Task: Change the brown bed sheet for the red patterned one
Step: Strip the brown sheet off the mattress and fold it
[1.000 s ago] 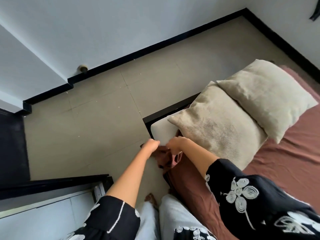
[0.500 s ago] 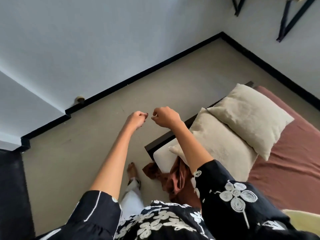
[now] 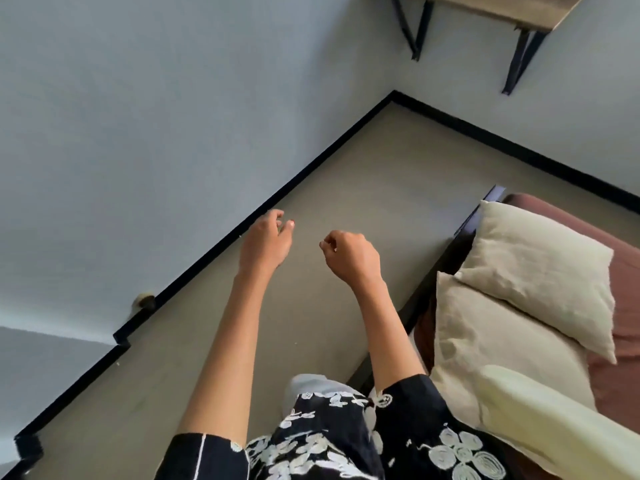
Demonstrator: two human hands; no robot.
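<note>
Near mid-frame, held both hands in the air over the tan floor point(image 3: 381, 188), with a gap between them. Had the left hand point(image 3: 266, 244) slack, fingers loosely bent and parted, grasping nothing. Had the right hand point(image 3: 349, 254) curled into a fist, likewise empty. Wore black sleeves point(image 3: 408, 420) with white flower stitching, at the lower edge of the frame. Stood just left of the bed's dark frame point(image 3: 446, 256). Saw the brown bed sheet point(image 3: 623, 306) at the right edge, spread on the mattress, well apart from both hands. Saw a beige pillow point(image 3: 540, 271) on it, lapped over a second pillow point(image 3: 485, 348). Noted a pale padded thing point(image 3: 540, 410) at lower right, kind unclear. Noted a wall shelf point(image 3: 502, 8) on black brackets at upper right.
</note>
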